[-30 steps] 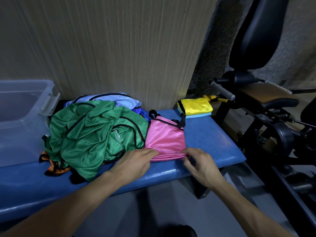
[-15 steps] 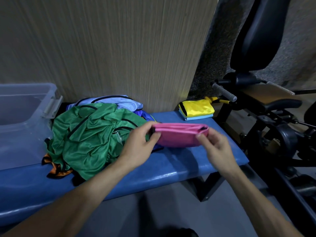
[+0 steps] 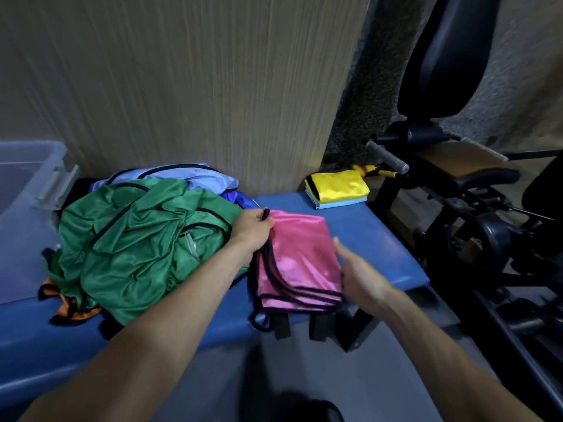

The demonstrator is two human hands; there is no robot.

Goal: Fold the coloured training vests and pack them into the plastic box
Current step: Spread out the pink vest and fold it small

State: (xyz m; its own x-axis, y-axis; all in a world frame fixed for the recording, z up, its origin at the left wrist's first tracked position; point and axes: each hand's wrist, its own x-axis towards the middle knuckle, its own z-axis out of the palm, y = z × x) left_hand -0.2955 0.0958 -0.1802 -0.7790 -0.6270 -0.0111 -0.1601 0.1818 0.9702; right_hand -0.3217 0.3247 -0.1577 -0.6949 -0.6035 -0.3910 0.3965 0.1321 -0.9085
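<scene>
A folded pink vest (image 3: 300, 257) with black trim lies on the blue bench (image 3: 380, 239), its straps hanging over the front edge. My left hand (image 3: 253, 228) pinches its far left corner. My right hand (image 3: 355, 277) holds its right edge. To the left sits a heap of unfolded vests: a green one (image 3: 137, 248) on top, a light blue one (image 3: 170, 175) behind, an orange one (image 3: 67, 306) underneath. A folded yellow vest (image 3: 338, 185) rests on a folded light blue one at the bench's far right corner. The clear plastic box (image 3: 24, 208) stands at the far left.
A wood-grain panel (image 3: 198, 86) rises behind the bench. Black gym equipment (image 3: 475, 208) with pads and handles stands close on the right. Grey floor lies below the bench's front edge.
Both hands lifted the pink vest off the bench while folding it, then laid it back down flat as a folded square nearer the front edge.
</scene>
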